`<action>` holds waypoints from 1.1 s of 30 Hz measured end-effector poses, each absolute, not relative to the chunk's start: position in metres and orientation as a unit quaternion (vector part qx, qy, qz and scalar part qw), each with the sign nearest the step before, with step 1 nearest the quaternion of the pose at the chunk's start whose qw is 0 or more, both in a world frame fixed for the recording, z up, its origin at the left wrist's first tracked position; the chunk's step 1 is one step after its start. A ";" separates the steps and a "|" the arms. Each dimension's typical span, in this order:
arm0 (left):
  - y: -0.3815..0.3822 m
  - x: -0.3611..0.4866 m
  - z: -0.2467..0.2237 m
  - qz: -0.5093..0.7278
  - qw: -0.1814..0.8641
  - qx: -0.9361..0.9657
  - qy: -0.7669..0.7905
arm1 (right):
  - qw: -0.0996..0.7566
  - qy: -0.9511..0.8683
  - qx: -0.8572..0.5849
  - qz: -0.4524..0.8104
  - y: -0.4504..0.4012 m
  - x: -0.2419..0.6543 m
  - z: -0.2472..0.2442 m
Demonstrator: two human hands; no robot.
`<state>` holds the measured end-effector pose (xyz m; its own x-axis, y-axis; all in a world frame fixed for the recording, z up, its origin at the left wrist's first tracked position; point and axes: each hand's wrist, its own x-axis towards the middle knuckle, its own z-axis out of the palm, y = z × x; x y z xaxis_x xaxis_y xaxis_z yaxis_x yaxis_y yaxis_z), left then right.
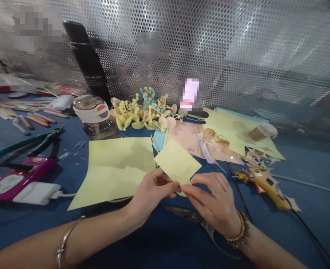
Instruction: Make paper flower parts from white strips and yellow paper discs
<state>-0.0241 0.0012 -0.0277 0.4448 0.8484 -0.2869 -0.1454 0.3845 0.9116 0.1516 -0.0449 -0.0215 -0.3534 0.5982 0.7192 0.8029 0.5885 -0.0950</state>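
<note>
Yellow paper (177,162), a small square piece, is pinched at its lower corner between both hands, and a curled bit of the same paper shows below the grip. The left hand (151,190) and right hand (212,201) are close together, their fingers clamped on the paper from either side, with the square standing tilted up toward 12 o'clock. A thin bangle (67,239) circles the left wrist, and beaded bracelets (239,231) circle the right.

Just under the hands, at 6 o'clock, lie metal-bladed scissors (195,218) on the blue-covered counter (307,157). A large yellow sheet (114,168) lies flat at 9 o'clock, just beside the left hand. At 2 o'clock, more yellow sheets (223,127) overlap a clear sleeve of peach paper (181,136), with a brown paper roll (262,130) on top and spiky paper offcuts (260,157) at their edge. A yellow glue gun (262,186) rests at 3 o'clock.

A cluster of yellow, peach and blue paper curls (142,112) stands at 12 o'clock, backed by a perforated metal wall (237,45). Toward 10 o'clock are a lidded jar (95,116), a black tube (86,59), scattered sticks (36,119) and green-handled pliers (25,147). A pink device (22,179) and white power bank (36,192) lie at 9 o'clock.
</note>
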 end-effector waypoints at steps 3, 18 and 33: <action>0.001 -0.024 -0.028 0.343 0.727 0.435 0.406 | 0.381 -0.805 -0.427 -0.158 -0.044 0.149 -0.018; 0.000 -0.023 -0.025 0.338 0.726 0.447 0.398 | 0.337 -0.823 -0.427 -0.165 -0.043 0.149 -0.022; 0.000 -0.023 -0.032 0.345 0.682 0.497 0.410 | 0.315 -0.818 -0.455 -0.155 -0.044 0.148 -0.028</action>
<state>-0.0234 0.0001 -0.0319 0.4247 0.8792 -0.2161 -0.0631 0.2668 0.9617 0.1478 -0.0439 -0.0277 -0.3869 0.6468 0.6572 0.8425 0.5377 -0.0333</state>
